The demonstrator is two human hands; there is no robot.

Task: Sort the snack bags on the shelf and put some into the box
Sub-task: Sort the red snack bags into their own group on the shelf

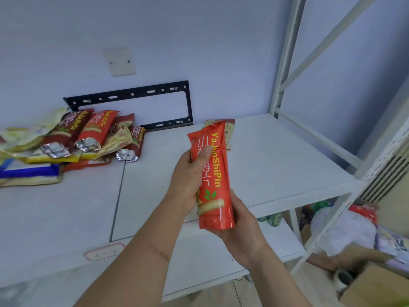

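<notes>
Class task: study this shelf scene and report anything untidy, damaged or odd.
The snack bags at the white shelf's left end lie in a jumbled, overlapping heap, several with crumpled silver ends. Nothing looks spilled; the orange snack bag held in both hands looks intact.

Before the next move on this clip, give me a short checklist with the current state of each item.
1. Grip on the orange bag: ok. The left hand holds its upper part and the right hand its bottom end.
2. Bag off the shelf: ok, it is lifted clear.
3. Box in view: ok, a cardboard box shows at lower right, blurred.
4. Box has room: cannot tell, its inside is not visible.
5. Other bags settled: ok. The pile lies at the left, and one cream bag lies behind the held one.
</notes>
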